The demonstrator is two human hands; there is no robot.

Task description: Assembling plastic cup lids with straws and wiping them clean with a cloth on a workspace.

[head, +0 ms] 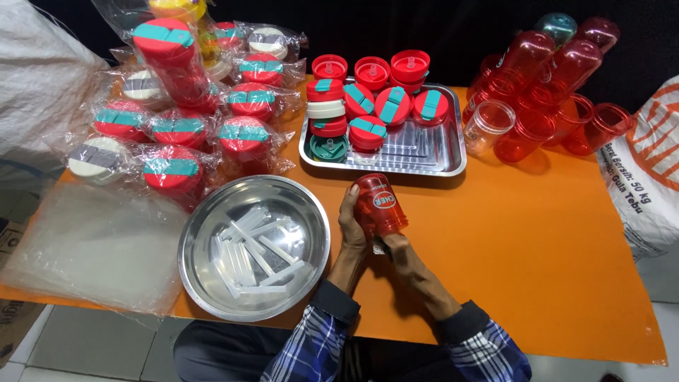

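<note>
Head view: both hands hold a red cup [380,206] just below the metal tray [424,155]. Left hand [351,225] fingers wrap its side; right hand [393,244] fingers pinch its bottom end.

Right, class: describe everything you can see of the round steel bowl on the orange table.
The round steel bowl is shallow and wide, of shiny silver metal with a broad flat rim that mirrors the light. It sits upright on the orange table, near its front edge, left of the left hand, with a gap between them. Inside lies a loose heap of clear plastic straws, crossed at many angles. Its left rim overlaps a stack of clear plastic bags.
</note>
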